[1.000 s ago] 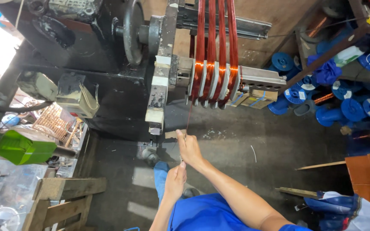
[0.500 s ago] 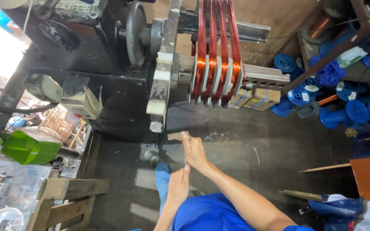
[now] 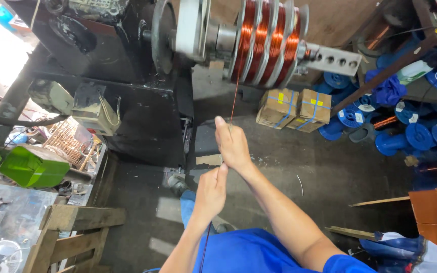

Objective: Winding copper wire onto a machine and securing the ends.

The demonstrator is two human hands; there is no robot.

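The right hand (image 3: 232, 146) is raised in front of the winding machine (image 3: 142, 76). Its grip is closed on the copper wire (image 3: 234, 101), thumb and fingers pressed together around it. From this hand the wire goes almost straight up to the former (image 3: 266, 43), which carries four coils of the same copper colour between grey plates. The former looks a little blurred.

The left hand (image 3: 211, 194) is lower and nearer to the body, just below the right one, and they nearly touch. Its fingers are also closed on the wire, which comes out under the wrist as a thin dark line running down over the blue shirt (image 3: 249, 253).

Left of the former there is a dark wheel (image 3: 162, 35) on the same shaft, and to the right a grey bar (image 3: 335, 59) with round holes. The machine body is black.

On the floor (image 3: 289, 167) behind the hands stand two small cardboard boxes (image 3: 294, 107) with blue straps, close to each other. Further right lie many blue spools (image 3: 410, 131), some with copper wire on them. One shoe (image 3: 177, 184) is seen below the machine.

At the left side lies a green container (image 3: 29, 167), and near it a small coil (image 3: 67, 141) of pale wire. A wooden frame (image 3: 67, 235) stands at the bottom left.
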